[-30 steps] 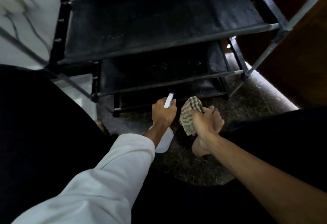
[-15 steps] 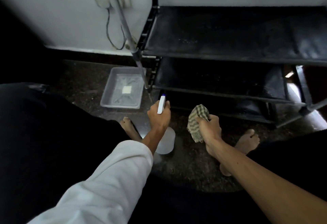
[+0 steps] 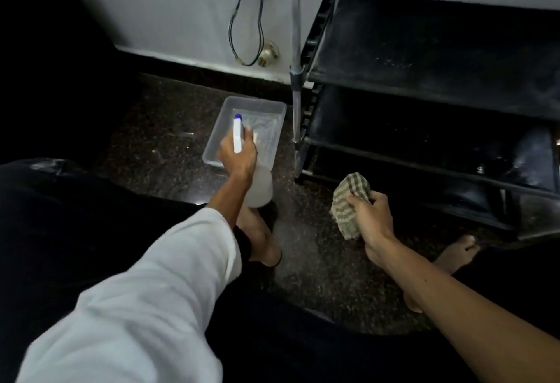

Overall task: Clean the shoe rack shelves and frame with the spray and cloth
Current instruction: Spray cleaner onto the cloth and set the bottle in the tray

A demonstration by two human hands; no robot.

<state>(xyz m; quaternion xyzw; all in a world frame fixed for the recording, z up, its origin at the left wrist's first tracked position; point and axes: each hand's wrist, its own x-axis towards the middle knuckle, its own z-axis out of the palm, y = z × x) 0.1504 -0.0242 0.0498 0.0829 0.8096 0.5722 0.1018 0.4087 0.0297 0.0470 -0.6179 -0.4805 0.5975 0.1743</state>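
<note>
1. We see a clear plastic tray [image 3: 220,116] on the floor.
2. The left hand [image 3: 238,157] grasps a spray bottle [image 3: 259,192] over the tray's near edge.
3. The right hand [image 3: 371,219] clutches a checked cloth [image 3: 348,205] near the rack's foot.
4. The black shoe rack [image 3: 424,49] stands against the wall.

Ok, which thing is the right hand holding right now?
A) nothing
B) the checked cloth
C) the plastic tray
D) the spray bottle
B: the right hand grips the bunched checked cloth low in front of the shoe rack, while the left hand holds the spray bottle.
</note>
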